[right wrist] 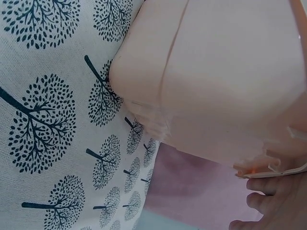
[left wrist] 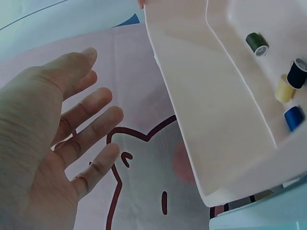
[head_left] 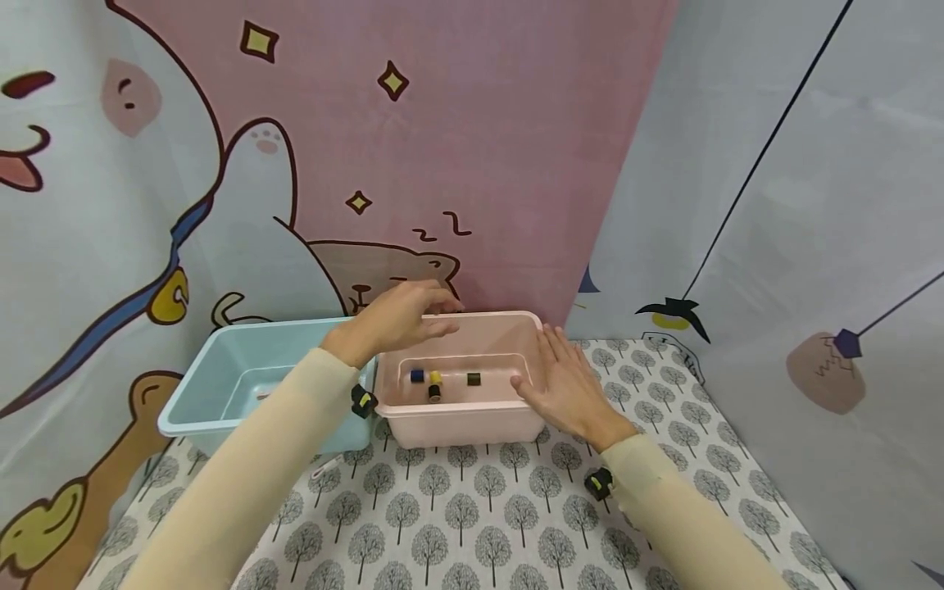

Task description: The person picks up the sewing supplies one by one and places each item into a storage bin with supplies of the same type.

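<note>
My left hand hovers over the back left part of a pink plastic bin, fingers apart and holding nothing. In the left wrist view, its loosely bent fingers are beyond the bin's edge. The right hand lies along the bin's right rim with straight fingers; the right wrist view shows fingertips at the rim. Inside the bin lie thread spools: a blue spool, a yellow spool and a black spool close together, with a green spool apart to the right.
A light blue bin stands directly left of the pink one, partly hidden by the left forearm. A small white object lies on the tree-print tablecloth in front of it. A printed curtain hangs behind both bins.
</note>
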Motion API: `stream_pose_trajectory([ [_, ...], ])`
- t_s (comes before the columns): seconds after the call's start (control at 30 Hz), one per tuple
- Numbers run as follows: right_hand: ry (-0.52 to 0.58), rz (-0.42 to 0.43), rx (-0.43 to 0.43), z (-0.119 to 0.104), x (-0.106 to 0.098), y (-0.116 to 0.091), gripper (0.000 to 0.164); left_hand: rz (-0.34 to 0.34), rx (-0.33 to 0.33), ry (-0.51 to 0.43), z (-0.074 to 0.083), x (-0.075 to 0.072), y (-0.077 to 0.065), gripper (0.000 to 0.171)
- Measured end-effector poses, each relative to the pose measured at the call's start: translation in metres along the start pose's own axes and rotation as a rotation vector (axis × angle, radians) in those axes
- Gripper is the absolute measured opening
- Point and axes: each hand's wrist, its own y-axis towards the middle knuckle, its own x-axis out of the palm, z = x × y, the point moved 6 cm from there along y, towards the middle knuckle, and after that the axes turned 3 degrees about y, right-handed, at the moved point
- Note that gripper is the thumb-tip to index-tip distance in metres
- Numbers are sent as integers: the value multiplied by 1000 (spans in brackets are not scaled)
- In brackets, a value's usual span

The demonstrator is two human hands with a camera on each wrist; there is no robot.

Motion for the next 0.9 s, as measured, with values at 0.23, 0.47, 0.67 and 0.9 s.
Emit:
stream_pose_trajectory([
  [0.23, -8, -9, 2, 0, 1, -1, 105, -6, -4, 25, 6, 4, -19, 33],
  [0.47, -24, -18, 9, 0, 1, 0, 108, -10, 8, 34, 7, 7, -38, 36],
  [0.67, -35, -16, 6, -1, 2, 1, 107, 26, 50, 62, 7, 10, -54, 33],
  [0.9, -34, -12, 14, -1, 2, 2, 111, 50, 82, 105, 7, 16, -70, 36],
])
